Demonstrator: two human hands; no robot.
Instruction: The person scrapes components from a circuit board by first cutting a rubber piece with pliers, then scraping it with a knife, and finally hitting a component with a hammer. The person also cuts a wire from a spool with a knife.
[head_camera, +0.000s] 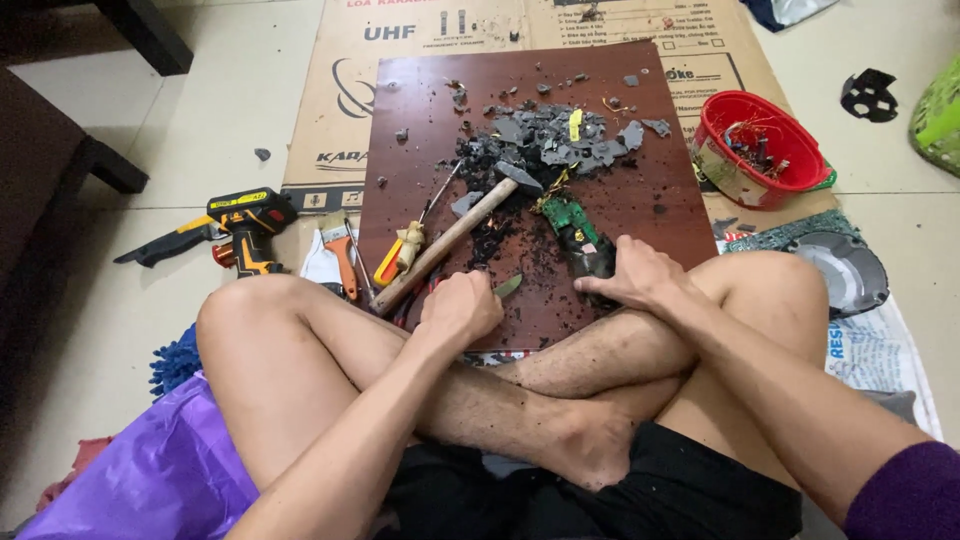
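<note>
Green circuit board (572, 222) being gripped by right hand (635, 275); left hand (460, 308) clenching small greenish flat piece (508, 287) beside wooden-handled hammer (455, 235).

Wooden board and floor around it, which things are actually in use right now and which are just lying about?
In use: left hand, small tool, right hand, circuit board, wooden board.
Lying about: hammer, drill, brush, red tub.

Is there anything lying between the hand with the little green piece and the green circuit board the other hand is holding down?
Nothing visible. Between the left hand with its green piece and the circuit board under the right hand lies only bare wooden board with dark crumbs. The hammer lies off to the left.
</note>
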